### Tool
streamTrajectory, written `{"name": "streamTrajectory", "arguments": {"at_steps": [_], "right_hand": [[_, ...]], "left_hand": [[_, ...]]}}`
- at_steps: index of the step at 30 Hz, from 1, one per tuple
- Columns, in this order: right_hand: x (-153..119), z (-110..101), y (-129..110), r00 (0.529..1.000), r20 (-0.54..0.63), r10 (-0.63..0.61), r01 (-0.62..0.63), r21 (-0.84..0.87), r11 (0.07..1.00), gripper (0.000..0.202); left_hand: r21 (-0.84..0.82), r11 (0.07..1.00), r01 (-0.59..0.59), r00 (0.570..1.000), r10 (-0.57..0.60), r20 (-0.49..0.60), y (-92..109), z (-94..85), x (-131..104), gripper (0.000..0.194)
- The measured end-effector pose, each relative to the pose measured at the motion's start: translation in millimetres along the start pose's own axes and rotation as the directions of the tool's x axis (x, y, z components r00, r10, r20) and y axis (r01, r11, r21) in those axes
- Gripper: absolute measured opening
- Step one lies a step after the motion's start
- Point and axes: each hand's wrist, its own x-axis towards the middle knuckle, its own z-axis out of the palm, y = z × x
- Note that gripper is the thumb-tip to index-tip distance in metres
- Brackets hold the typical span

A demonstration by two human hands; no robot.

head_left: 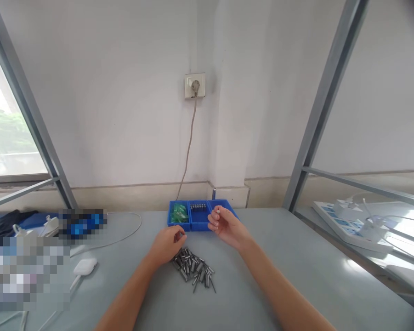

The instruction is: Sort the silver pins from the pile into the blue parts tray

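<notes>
On the grey table lies a pile of small metal pins and cylinders (193, 267). My left hand (166, 244) hovers at the pile's upper left edge, fingers curled in; whatever they may hold is hidden. My right hand (230, 226) is raised in front of the right side of a blue divided tray (200, 226), thumb and fingers pinched together. Anything between those fingertips is too small to name. In the tray's left compartment sit green plastic packets (179, 213). Small metal parts (197, 206) stand in a row at the back of the middle compartment.
A white charger (84, 266) with cables lies on the left, near blurred items. On the right, beyond a grey metal frame (319, 110), is a power strip (351, 227). A plug (195, 86) sits in the wall socket, its cord hanging behind the tray.
</notes>
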Motion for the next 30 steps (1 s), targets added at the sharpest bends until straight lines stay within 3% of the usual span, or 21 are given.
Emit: {"name": "streamTrajectory", "arguments": {"at_steps": [7, 10, 13, 16, 18, 20, 22, 24, 27, 30], "right_hand": [[0.3, -12.9, -15.9, 0.995, -0.017, 0.100, -0.101, -0.058, 0.993, 0.042], [1.6, -31.5, -18.8, 0.982, -0.154, 0.110, -0.147, -0.252, 0.956, 0.046], [3.7, -51.5, -18.0, 0.939, -0.342, 0.048, -0.237, -0.538, 0.809, 0.044], [4.9, -60.5, -17.1, 0.918, -0.394, -0.053, -0.281, -0.739, 0.612, 0.041], [3.9, -55.5, -15.9, 0.934, -0.341, -0.104, -0.242, -0.821, 0.517, 0.036], [1.3, -41.5, -12.0, 0.970, -0.216, -0.109, -0.140, -0.868, 0.476, 0.028], [-3.2, -21.2, -4.2, 0.999, -0.023, -0.043, 0.000, -0.886, 0.464, 0.020], [-9.1, 1.2, 6.8, 0.983, 0.159, 0.092, 0.103, -0.890, 0.443, 0.016], [-17.3, 28.8, 24.8, 0.962, 0.201, 0.183, 0.120, -0.919, 0.376, 0.018], [-20.0, 42.7, 39.0, 0.964, 0.175, 0.200, 0.104, -0.942, 0.320, 0.022]], "left_hand": [[-0.017, 1.000, 0.004, 1.000, -0.004, -0.008, -0.9, -2.5, -0.9, 0.020], [-0.021, 1.000, 0.006, 1.000, -0.006, -0.012, -2.5, -2.3, -0.9, 0.021], [-0.008, 1.000, 0.005, 1.000, -0.005, 0.002, -2.9, -1.0, -0.2, 0.022], [0.009, 1.000, 0.007, 1.000, -0.007, 0.017, -1.9, 0.3, 0.7, 0.021], [0.014, 1.000, 0.009, 1.000, -0.010, 0.009, -1.7, 0.8, 0.9, 0.019], [0.016, 1.000, 0.013, 1.000, -0.013, -0.001, -2.8, 1.0, 0.8, 0.018], [0.024, 1.000, 0.017, 1.000, -0.017, 0.002, -5.3, 0.8, 0.5, 0.016], [0.050, 0.998, 0.026, 1.000, -0.027, 0.011, -8.7, 0.4, 0.3, 0.016], [0.099, 0.994, 0.045, 0.999, -0.046, 0.008, -13.2, -0.4, -0.1, 0.018], [0.124, 0.991, 0.057, 0.998, -0.060, 0.017, -15.4, -1.8, -0.9, 0.021]]}}
